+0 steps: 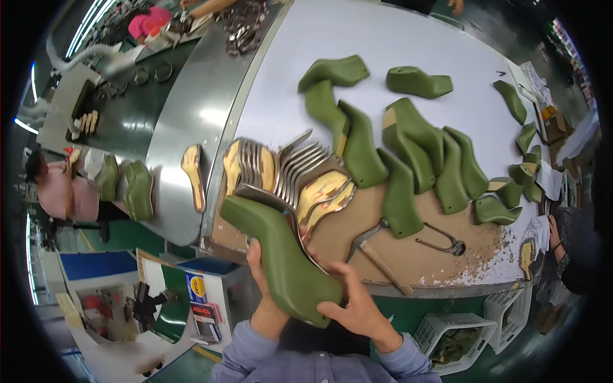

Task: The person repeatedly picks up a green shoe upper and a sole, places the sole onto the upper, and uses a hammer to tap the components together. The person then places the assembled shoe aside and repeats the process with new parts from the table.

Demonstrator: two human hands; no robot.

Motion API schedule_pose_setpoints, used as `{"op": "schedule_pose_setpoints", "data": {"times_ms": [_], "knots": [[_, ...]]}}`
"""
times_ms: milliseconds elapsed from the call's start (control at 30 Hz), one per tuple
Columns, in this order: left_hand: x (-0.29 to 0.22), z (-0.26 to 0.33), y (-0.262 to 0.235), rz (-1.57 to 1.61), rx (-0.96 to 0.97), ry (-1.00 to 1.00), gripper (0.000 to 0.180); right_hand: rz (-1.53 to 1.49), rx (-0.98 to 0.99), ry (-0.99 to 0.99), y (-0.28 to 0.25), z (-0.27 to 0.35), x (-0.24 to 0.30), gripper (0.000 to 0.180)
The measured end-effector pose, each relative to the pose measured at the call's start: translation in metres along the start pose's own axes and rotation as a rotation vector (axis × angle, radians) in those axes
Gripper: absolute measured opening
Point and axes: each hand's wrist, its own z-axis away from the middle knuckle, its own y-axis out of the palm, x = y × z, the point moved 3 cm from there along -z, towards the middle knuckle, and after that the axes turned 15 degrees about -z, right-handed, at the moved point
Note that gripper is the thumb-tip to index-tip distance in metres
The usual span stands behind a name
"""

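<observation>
Both hands hold a green shoe last (278, 255) at the table's front edge, tilted with one end toward the stacked insoles. My left hand (256, 263) grips its left side, thumb along the edge; some of its fingers are hidden behind the last. My right hand (359, 305) is closed around the lower right end, thumb on top. A thin edge, possibly an insole, shows along the last's right side. Just beyond lie stacked insoles (246, 163), yellowish with dark edges. To the right rest a hammer (387, 268) with a wooden handle and metal pincers (447, 241).
Several green lasts (408, 147) lie across the white table (274, 83). A single insole (192, 175) sits on the metal counter (191, 108) at left. White crates (454, 338) stand on the floor at right. Other people (76, 191) are at left and right.
</observation>
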Motion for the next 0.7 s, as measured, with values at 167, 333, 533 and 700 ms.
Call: {"op": "schedule_pose_setpoints", "data": {"times_ms": [167,333,533,700], "knots": [[0.000,0.019,-0.034,-0.550,0.077,0.185,0.085,-0.205,0.214,0.020,-0.011,0.006,-0.060,0.075],[-0.020,0.025,-0.058,-0.451,0.294,0.710,0.089,0.559,0.136,-0.635,-0.026,0.003,-0.070,0.081],[0.013,0.082,-0.157,-0.329,-0.009,0.787,0.054,0.747,0.128,-0.680,-0.013,0.031,-0.143,0.071],[0.028,0.102,-0.209,-0.296,-0.165,0.654,0.056,0.974,0.113,-0.775,0.003,0.047,-0.157,0.071]]}}
